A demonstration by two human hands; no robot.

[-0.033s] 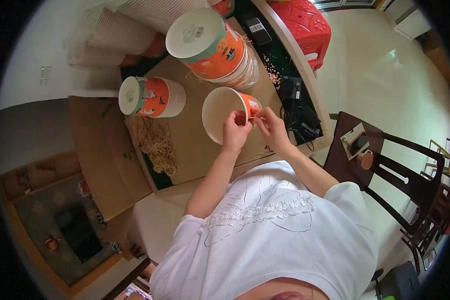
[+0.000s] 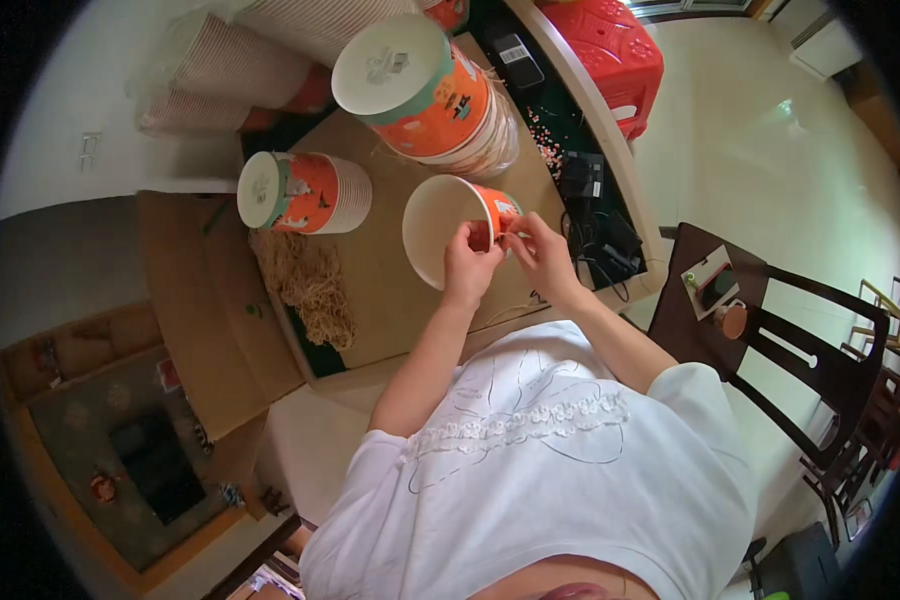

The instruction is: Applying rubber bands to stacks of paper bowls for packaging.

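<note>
Seemingly orange-and-white paper bucket (image 2: 448,238), tilted.

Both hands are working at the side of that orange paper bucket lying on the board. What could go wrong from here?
1. The orange bucket lies on its side, gripped only near its rim by the left hand and right hand; it might roll or crumple.
2. The tall bucket stack lies right behind it, so a push could shift it.
3. The straw-like fibre pile lies loose nearby and might scatter.

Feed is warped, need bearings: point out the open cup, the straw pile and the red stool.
Open cup (image 2: 440,235), head view, pale inside wall.
Straw pile (image 2: 305,285), head view, middle of the tangle.
Red stool (image 2: 620,50), head view, top of the seat.
</note>
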